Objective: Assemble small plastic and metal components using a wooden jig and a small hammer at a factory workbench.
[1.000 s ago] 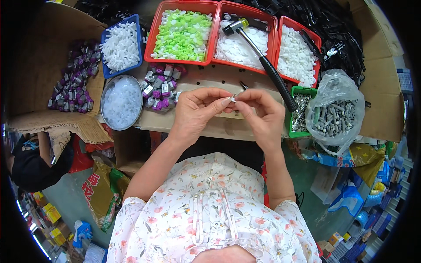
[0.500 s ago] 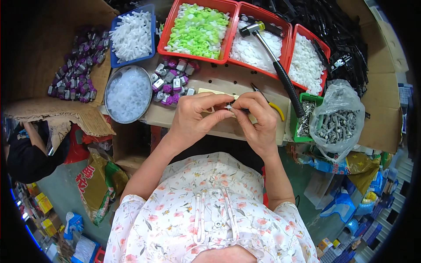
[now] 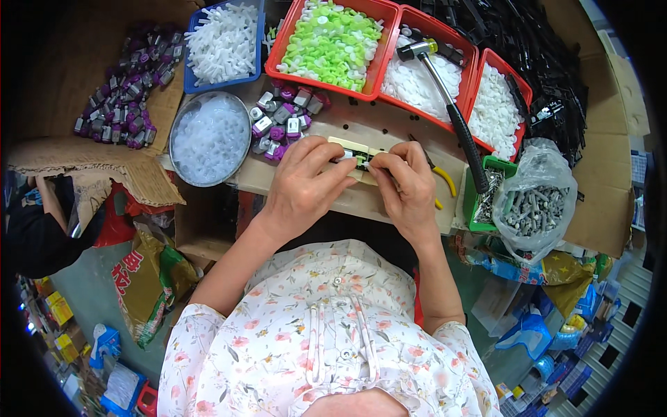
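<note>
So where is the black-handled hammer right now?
In the head view the black-handled hammer lies diagonally across the red tray of white parts, beyond the right hand.

- Round tin (image 3: 210, 137) sits left of both hands, left hand (image 3: 303, 182) and right hand (image 3: 406, 186), which meet at a small part (image 3: 358, 158).
- Three trays (image 3: 375, 42) lie behind, side by side.
- Hammer (image 3: 445, 97) rests across the middle tray.
- Bag of metal pieces (image 3: 538, 201) stands to the right.

Glossy red plastic trays (image 3: 389, 14), matt cardboard (image 3: 90, 167), crinkled clear bag (image 3: 538, 201)
</note>
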Demonstrator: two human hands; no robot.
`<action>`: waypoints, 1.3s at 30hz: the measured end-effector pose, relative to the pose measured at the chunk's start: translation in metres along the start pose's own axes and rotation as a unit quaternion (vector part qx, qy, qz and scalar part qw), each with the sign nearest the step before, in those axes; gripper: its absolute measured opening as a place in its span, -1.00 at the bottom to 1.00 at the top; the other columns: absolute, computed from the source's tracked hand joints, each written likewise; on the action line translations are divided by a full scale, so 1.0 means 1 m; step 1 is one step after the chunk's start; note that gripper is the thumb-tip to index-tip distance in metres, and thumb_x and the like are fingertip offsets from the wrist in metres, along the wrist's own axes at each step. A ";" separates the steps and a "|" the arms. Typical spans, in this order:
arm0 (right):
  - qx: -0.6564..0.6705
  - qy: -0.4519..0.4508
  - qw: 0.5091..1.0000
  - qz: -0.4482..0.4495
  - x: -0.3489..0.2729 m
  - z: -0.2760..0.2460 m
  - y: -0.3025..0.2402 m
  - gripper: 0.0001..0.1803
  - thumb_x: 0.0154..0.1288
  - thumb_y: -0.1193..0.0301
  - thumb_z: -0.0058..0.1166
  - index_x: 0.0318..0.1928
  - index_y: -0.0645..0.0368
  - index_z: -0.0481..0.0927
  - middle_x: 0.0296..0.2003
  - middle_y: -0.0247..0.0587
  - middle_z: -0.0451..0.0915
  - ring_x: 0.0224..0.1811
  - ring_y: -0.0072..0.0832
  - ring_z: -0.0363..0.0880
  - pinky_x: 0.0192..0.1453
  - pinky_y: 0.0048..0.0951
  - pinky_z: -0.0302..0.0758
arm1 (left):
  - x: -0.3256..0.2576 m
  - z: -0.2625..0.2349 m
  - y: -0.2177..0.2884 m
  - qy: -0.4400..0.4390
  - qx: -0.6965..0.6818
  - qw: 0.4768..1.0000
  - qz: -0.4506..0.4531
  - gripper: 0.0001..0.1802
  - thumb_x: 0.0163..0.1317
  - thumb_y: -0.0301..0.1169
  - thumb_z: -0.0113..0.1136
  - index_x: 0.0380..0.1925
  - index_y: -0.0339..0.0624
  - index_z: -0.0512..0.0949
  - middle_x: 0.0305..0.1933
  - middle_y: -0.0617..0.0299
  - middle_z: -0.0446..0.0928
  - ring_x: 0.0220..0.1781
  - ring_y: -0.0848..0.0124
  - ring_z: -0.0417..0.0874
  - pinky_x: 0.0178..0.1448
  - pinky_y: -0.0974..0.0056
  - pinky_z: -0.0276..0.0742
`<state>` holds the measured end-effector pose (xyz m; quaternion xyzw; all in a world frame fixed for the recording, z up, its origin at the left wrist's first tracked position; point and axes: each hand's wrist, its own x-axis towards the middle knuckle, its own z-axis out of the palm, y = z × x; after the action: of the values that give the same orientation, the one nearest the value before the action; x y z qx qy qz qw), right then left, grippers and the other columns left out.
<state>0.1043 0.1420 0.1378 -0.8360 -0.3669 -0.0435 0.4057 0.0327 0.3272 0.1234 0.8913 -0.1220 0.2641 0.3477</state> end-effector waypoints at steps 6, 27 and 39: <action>-0.011 -0.009 1.000 0.021 -0.002 -0.005 0.005 -0.85 0.12 0.56 0.27 -0.27 0.18 0.61 -0.33 -0.19 0.45 -0.29 -0.24 0.50 -0.28 -0.24 0.34 | -0.003 0.010 0.005 0.005 0.021 1.000 0.020 -0.64 -0.07 -0.50 0.48 -0.18 -0.23 0.68 -0.11 0.13 0.56 -0.01 0.10 0.56 0.04 0.08 0.53; -0.117 -0.086 0.989 -0.004 0.018 -0.015 -0.013 -0.87 0.07 0.55 0.27 -0.34 0.20 0.60 -0.40 -0.19 0.44 -0.27 -0.22 0.50 -0.23 -0.22 0.37 | -0.012 0.022 -0.002 -0.010 0.064 0.991 0.115 -0.67 -0.04 -0.53 0.42 -0.20 -0.33 0.65 -0.07 0.09 0.55 0.02 0.14 0.59 -0.05 0.14 0.54; 0.044 -0.202 0.966 0.155 0.043 -0.027 0.004 -0.81 0.03 0.62 0.32 -0.30 0.34 0.63 -0.41 -0.22 0.54 -0.39 -0.46 0.61 -0.34 -0.46 0.49 | -0.008 0.021 -0.004 -0.024 0.067 0.989 0.129 -0.68 -0.06 -0.56 0.41 -0.22 -0.32 0.65 -0.11 0.12 0.53 -0.02 0.15 0.56 -0.10 0.12 0.50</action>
<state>0.1443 0.1456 0.1688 -0.8554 -0.3086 0.2063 0.3613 0.0362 0.3163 0.1040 0.8955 -0.2261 0.2931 0.2471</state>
